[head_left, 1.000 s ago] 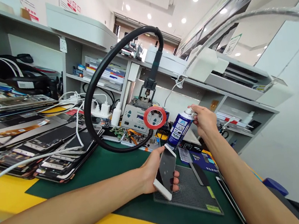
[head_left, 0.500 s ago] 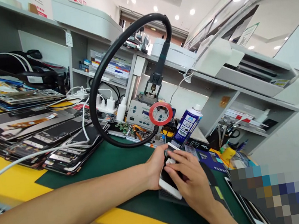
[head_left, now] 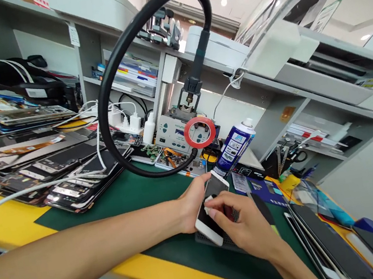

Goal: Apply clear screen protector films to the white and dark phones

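A smartphone with a white frame and a dark screen lies slanted, face up, above a dark perforated pad. My left hand is closed around the phone's left side, with the thumb along the upper edge. Over the middle of the screen, my right hand pinches a small white wad, which looks like tissue or cloth and appears to touch the glass. My fingers partly cover the wad and the phone's right side.
Behind the phone stand a blue spray can and a red ring on a black hose. Stacked phone screens lie left on the green mat. More dark flat panels are at right.
My right fingers have curled tighter and drawn back from the phone's top, baring more of the upper screen. The left hand still holds the phone. The view has shifted slightly.
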`<state>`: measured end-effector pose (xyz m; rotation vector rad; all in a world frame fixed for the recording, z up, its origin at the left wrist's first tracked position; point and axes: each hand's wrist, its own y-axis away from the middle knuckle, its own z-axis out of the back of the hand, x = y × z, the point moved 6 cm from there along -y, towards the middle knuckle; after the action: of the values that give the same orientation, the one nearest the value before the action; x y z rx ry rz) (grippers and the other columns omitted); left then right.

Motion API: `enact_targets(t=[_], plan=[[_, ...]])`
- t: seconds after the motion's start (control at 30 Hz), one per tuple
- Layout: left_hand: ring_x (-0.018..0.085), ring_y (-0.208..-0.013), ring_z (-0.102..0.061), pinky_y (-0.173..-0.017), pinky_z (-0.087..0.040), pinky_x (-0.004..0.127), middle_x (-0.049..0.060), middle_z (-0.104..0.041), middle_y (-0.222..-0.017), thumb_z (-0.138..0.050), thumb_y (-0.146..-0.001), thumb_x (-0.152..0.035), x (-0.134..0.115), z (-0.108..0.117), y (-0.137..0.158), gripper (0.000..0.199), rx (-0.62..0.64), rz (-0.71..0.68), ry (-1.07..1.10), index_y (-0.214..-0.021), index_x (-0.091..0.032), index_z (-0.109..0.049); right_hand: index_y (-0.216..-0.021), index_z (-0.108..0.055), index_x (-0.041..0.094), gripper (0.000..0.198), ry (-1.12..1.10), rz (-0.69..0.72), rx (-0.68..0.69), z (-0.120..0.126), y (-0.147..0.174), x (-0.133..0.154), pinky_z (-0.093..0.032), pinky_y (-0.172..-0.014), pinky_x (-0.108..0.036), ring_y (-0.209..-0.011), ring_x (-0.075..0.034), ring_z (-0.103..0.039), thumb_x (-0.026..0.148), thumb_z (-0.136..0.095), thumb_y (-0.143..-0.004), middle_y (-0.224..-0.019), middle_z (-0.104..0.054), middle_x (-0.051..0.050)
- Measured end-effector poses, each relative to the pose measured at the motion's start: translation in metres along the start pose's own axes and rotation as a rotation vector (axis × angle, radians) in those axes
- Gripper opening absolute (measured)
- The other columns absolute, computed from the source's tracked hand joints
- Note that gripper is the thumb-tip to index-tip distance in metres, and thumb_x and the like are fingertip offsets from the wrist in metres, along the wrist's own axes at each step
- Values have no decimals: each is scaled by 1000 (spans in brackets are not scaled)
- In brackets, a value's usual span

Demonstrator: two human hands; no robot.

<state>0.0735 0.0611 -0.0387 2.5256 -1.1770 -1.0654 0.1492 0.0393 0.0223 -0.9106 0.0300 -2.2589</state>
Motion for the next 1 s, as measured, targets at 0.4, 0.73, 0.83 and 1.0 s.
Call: enact_targets(t=[0.4, 0.73, 0.83, 1.0], plan=[[22, -51, -58, -50, -50, 34, 6, -58, -57, -41, -82, -67, -1, -4, 0, 51, 29, 5, -23, -65, -20, -53, -83, -71, 20, 19, -51, -137, -100, 5, -8, -10, -44, -49, -25, -56, -12, -55, 36, -61, -89, -84, -63, -3], [27, -53, -62, -50, -52, 37, 12, -62, -58, -31, -87, -62, -3, -7, 1, 52, 49, 9, -35, -68, -20, -54, -82, -63, 18, 20, -95, -192, -269, 11, -24, -26, -39, -45, -22, -53, -14, -53, 37, -61, -87, -61, -59, 0], [29, -58, -65, -53, -53, 37, 17, -65, -64, -28, -87, -63, -2, -8, 1, 57, 65, 9, -36, -73, -17, -57, -83, -65, 16, 26, -175, -260, -268, 17, -26, -32, -37, -40, -22, -45, -12, -50, 42, -64, -85, -62, -62, -1], [19, -44, -54, -40, -42, 27, 5, -54, -49, -42, -84, -58, -5, 1, 1, 45, -10, -43, -45, -63, -20, -51, -82, -70, 15, 24, -300, -242, 86, -6, -18, -6, -40, -40, -21, -46, -10, -50, 38, -67, -83, -65, -66, -2]])
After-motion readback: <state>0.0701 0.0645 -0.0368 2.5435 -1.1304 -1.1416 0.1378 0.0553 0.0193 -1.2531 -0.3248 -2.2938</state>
